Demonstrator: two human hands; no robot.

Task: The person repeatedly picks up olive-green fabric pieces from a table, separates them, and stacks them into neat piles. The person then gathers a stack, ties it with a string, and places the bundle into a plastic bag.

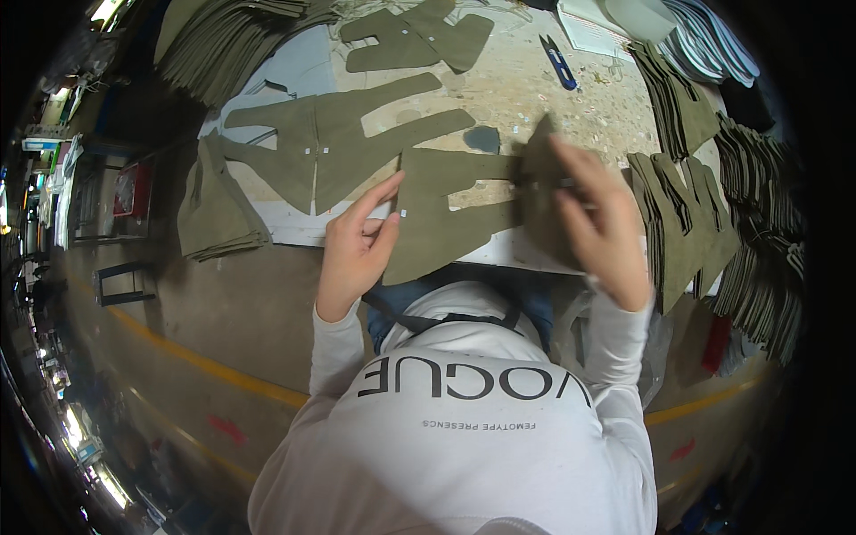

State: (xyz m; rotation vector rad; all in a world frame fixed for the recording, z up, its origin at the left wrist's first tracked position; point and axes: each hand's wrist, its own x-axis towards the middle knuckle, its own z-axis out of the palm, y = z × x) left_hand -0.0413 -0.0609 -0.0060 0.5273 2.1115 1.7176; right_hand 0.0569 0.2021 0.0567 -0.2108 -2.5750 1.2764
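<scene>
An olive fabric piece (pixel 428 209) with a small white sticker lies on the table in front of me, its two long arms reaching right. At its left edge rests my left hand (pixel 352 254): index finger and thumb are apart and touch the cloth, the other fingers curl. My right hand (pixel 602 218), blurred by motion, grips another olive fabric piece (pixel 539 201) that stands raised over the ends of those arms. Left of my left hand, two matching pieces (pixel 343 129) lie side by side with their straight edges meeting.
More cut pieces (pixel 419 37) lie farther back. Blue thread snips (pixel 559 62) and a dark grey patch (pixel 482 139) are on the worn tabletop (pixel 513 76). Fabric stacks (pixel 669 205) line the right side; others (pixel 218 201) hang over the left edge. A dark stool (pixel 125 283) stands at left.
</scene>
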